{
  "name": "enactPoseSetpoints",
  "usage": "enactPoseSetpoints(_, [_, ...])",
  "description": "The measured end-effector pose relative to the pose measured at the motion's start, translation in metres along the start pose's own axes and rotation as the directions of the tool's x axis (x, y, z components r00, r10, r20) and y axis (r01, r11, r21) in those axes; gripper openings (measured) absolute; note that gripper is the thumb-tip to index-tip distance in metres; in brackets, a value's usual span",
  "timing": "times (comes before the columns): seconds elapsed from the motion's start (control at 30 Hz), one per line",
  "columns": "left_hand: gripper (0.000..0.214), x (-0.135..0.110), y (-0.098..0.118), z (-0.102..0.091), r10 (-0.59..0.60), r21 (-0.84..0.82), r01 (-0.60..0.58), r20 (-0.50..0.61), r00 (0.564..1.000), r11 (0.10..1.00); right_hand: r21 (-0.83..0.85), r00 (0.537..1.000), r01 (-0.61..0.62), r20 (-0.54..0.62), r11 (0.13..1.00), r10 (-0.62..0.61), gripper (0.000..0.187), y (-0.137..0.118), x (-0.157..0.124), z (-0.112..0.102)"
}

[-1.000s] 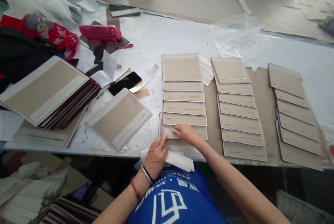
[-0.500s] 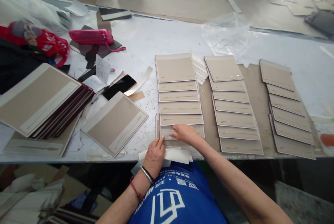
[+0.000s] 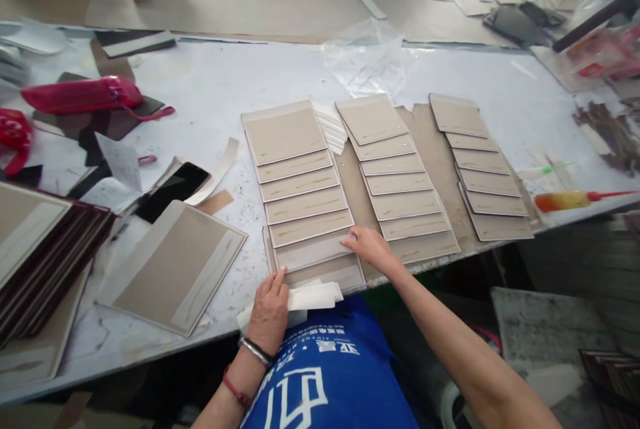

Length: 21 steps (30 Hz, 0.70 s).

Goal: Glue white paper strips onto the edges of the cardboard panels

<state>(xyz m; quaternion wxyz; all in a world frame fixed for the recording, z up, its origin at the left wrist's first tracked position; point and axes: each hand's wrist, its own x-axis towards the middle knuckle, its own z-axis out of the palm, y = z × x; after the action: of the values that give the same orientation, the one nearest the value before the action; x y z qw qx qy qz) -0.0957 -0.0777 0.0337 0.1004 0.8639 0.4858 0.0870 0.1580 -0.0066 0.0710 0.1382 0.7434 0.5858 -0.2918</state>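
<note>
In the middle column of overlapping beige panels, a pale strip (image 3: pixel 314 253) lies across one panel near the table's front edge. My left hand (image 3: pixel 270 303) is at the strip's left end, fingers stretched out and fingertips resting on the panel. At the right end, my right hand (image 3: pixel 369 247) has its fingers closed at the strip's edge. Just below lies another beige panel (image 3: pixel 325 273), partly covered. White paper strips (image 3: pixel 315 295) sit beside my left hand at the table edge. Thin yellowish lines of what looks like glue mark the upper panels (image 3: pixel 285 132).
Two more columns of panels (image 3: pixel 397 183) (image 3: pixel 490 182) stand to the right. A single panel (image 3: pixel 173 262) and a dark-edged stack (image 3: pixel 55 262) lie left. Also around are a phone (image 3: pixel 173 192), a pink pouch (image 3: pixel 83 94), clear plastic (image 3: pixel 367 59) and a red-tipped bottle (image 3: pixel 563 200).
The camera view has turned to the right, bringing the bottle into view. My right hand has slid along the strip to its right end. My left hand stays at the left end.
</note>
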Motion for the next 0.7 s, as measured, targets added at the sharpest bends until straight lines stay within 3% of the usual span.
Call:
enactPoseSetpoints(0.23, [0.025,0.0016,0.0003,-0.0026,0.065,0.062,-0.064,-0.022,0.998,0.996,0.026,0.998,-0.031,-0.055,0.999,0.032,0.025,0.0013,0.0006,0.0026])
enactPoseSetpoints(0.7, [0.027,0.0023,0.0023,-0.002,0.052,0.049,-0.051,-0.013,0.999,0.997,-0.015,0.99,0.015,-0.141,1.0,-0.017,0.019,-0.0019,-0.0017,0.01])
